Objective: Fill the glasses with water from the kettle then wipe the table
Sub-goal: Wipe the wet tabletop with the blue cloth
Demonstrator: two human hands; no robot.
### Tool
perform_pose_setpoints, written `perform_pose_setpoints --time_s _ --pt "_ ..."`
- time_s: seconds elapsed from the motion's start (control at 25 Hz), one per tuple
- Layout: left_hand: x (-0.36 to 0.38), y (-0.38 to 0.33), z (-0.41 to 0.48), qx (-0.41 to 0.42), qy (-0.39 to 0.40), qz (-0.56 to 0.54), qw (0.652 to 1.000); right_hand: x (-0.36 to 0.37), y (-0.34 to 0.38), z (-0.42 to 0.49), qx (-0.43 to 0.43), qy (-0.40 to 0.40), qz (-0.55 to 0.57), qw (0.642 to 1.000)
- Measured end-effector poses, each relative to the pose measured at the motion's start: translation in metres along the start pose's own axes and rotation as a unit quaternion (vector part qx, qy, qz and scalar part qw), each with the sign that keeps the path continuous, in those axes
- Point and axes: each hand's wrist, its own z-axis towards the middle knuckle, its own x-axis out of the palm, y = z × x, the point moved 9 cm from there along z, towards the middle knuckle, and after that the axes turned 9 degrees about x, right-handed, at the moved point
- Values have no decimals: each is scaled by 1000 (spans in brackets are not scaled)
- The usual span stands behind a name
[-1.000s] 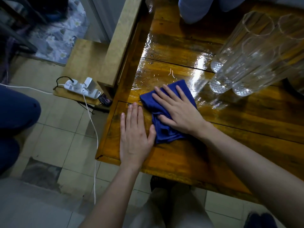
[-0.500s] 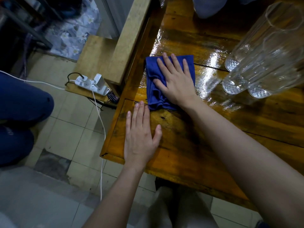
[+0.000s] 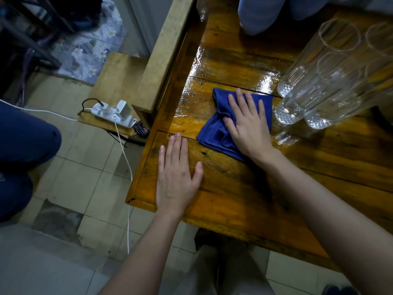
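Note:
A crumpled blue cloth point(image 3: 214, 133) lies on the wet, glossy wooden table point(image 3: 234, 67). My right hand point(image 3: 247, 126) presses flat on the cloth with straight, spread fingers. My left hand point(image 3: 176, 177) rests palm down on the table's near left corner, fingers straight, holding nothing. Several tall clear glasses point(image 3: 331, 77) stand together at the right, just beyond the cloth, with water in them. No kettle is in view.
A person's knees in blue trousers point(image 3: 265, 13) sit at the table's far edge. Another person's blue leg point(image 3: 23, 141) is at the left. A white power strip point(image 3: 114, 116) with a cable lies on a low wooden ledge by the tiled floor.
My right hand slid the cloth away to the far left, then back toward me and to the right, close to the glasses. My left hand stayed flat on the corner.

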Motion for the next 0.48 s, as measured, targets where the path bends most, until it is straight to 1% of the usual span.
perform_pose_setpoints --time_s 0.12,0.28,0.36,0.4,0.48 --pt "0 -1 0 3 -1 -2 1000 -1 -11 -34 -9 18 11 1000" --pt "0 0 0 2 -2 -6 1000 -2 -19 -77 30 10 -13 999" --pt "-1 -1 0 7 -11 -19 1000 -3 -14 -93 31 15 -13 999" --pt "-2 0 0 6 -20 -29 999 -2 -8 -99 12 29 -5 1000" --pt "-7 9 -2 -28 -52 -43 997 0 8 -108 -72 74 7 995"
